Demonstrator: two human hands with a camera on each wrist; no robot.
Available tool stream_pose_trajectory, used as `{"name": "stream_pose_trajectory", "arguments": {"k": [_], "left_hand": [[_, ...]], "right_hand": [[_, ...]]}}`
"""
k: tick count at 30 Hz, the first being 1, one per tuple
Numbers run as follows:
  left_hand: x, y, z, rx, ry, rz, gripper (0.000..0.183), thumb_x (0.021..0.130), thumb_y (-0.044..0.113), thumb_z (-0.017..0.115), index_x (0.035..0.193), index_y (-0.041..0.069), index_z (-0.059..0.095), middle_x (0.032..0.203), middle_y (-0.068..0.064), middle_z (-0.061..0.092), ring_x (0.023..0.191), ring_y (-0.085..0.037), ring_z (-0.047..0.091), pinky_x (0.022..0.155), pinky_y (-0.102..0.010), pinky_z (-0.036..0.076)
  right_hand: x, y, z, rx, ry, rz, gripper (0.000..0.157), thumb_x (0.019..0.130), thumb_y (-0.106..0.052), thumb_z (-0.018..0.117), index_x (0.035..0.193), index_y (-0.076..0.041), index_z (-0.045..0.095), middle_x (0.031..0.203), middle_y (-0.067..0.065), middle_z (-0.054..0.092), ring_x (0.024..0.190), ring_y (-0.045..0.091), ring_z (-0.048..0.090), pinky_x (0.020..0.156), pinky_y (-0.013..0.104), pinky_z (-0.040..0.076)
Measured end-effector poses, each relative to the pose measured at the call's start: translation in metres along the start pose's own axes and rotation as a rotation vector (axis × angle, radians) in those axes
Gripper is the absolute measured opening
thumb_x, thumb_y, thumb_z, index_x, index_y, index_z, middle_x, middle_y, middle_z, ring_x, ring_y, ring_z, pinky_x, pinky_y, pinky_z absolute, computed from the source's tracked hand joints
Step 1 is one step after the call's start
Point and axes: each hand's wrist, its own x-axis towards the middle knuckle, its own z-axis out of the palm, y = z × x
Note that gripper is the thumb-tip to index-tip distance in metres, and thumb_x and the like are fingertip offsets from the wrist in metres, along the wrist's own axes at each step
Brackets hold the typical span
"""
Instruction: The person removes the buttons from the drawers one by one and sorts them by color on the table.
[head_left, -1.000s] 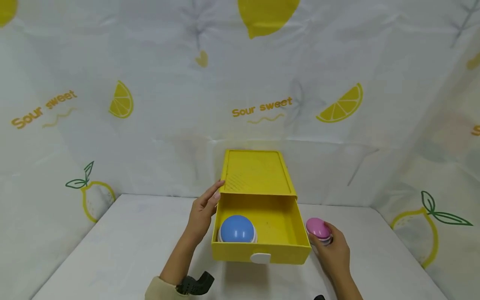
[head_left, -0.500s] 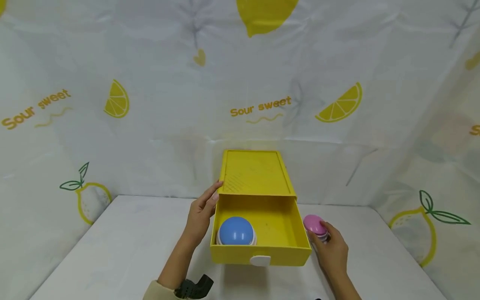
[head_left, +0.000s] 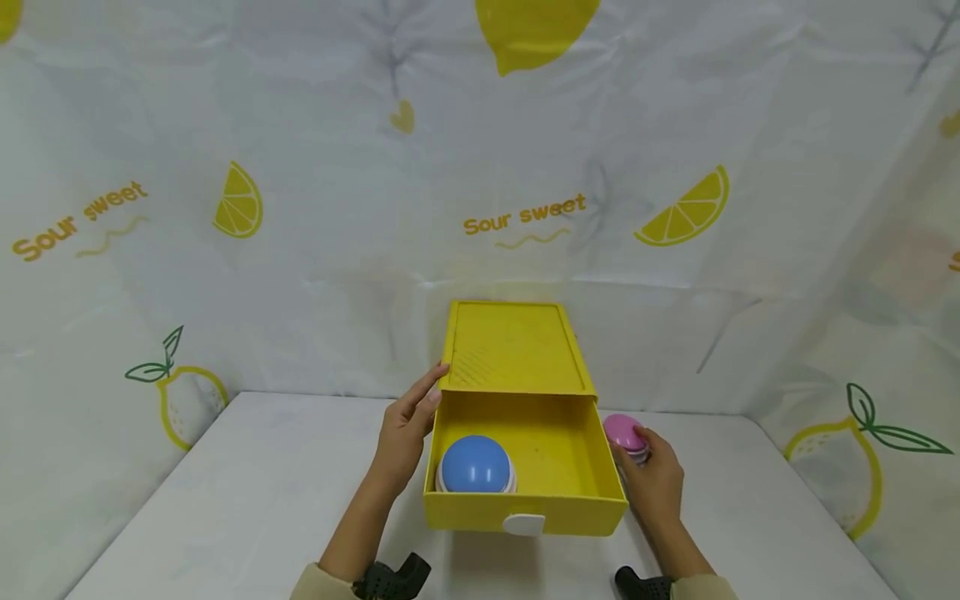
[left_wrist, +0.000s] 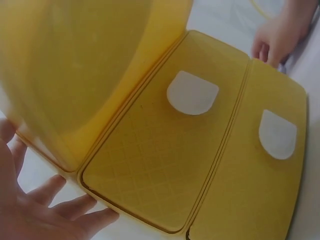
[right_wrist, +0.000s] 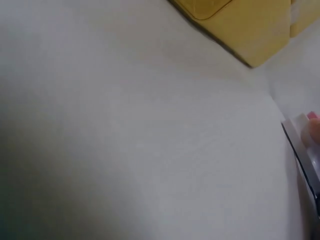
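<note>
Toward the back edge of the desk (head_left: 262, 483), just right of the pulled-out drawer (head_left: 465, 512), the right hand (head_left: 658, 479) pinches a pink-topped container (head_left: 622, 432); the left hand (head_left: 402, 437) rests loosely extended fingers against the cabinet (head_left: 517, 342). Carrying the container level, clear of the drawer's side, with light bracing, seems wise.

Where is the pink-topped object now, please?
In the head view, the pink-topped object is held by the right hand, right of the open yellow drawer.

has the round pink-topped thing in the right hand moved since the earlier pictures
Yes: in the head view, the round, glossy pink-topped thing has shifted up the picture and slightly left, judged against the boxy yellow drawer cabinet.
</note>
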Motion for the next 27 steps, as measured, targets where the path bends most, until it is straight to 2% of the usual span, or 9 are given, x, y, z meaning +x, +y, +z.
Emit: {"name": "stream_pose_trajectory", "arguments": {"k": [12, 21, 24, 27], "left_hand": [[-0.001, -0.001, -0.003, -0.021, 0.002, 0.019, 0.042, 0.109, 0.030, 0.043, 0.150, 0.023, 0.051, 0.162, -0.002, 0.040, 0.150, -0.029, 0.040, 0.112, -0.058, 0.043], [0.002, 0.001, -0.001, -0.022, -0.010, 0.032, 0.042, 0.109, 0.029, 0.044, 0.149, 0.021, 0.052, 0.162, -0.003, 0.041, 0.148, -0.030, 0.042, 0.112, -0.057, 0.044], [0.004, 0.002, 0.001, -0.020, -0.005, 0.031, 0.041, 0.109, 0.030, 0.046, 0.148, 0.023, 0.053, 0.161, -0.002, 0.042, 0.147, -0.029, 0.043, 0.111, -0.057, 0.045], [0.003, 0.000, -0.002, -0.017, -0.004, 0.020, 0.041, 0.108, 0.030, 0.047, 0.148, 0.025, 0.053, 0.161, -0.002, 0.042, 0.148, -0.029, 0.042, 0.112, -0.057, 0.044]], "right_hand": [[0.019, -0.006, 0.016, 0.007, -0.021, -0.004, 0.054, 0.097, -0.021, 0.067, 0.143, 0.002, 0.051, 0.143, 0.029, 0.052, 0.134, 0.046, 0.048, 0.116, 0.062, 0.037], [0.029, -0.009, 0.014, -0.033, -0.085, 0.003, 0.058, 0.098, -0.025, 0.064, 0.145, 0.003, 0.046, 0.143, 0.030, 0.048, 0.133, 0.048, 0.046, 0.117, 0.063, 0.036], [0.032, -0.007, 0.008, -0.021, -0.141, 0.032, 0.063, 0.098, -0.028, 0.064, 0.149, 0.001, 0.043, 0.147, 0.030, 0.045, 0.136, 0.047, 0.043, 0.118, 0.063, 0.033], [0.035, -0.008, -0.004, -0.003, -0.260, 0.059, 0.069, 0.099, -0.032, 0.064, 0.154, -0.002, 0.037, 0.155, 0.030, 0.038, 0.142, 0.048, 0.037, 0.119, 0.064, 0.031]]}}
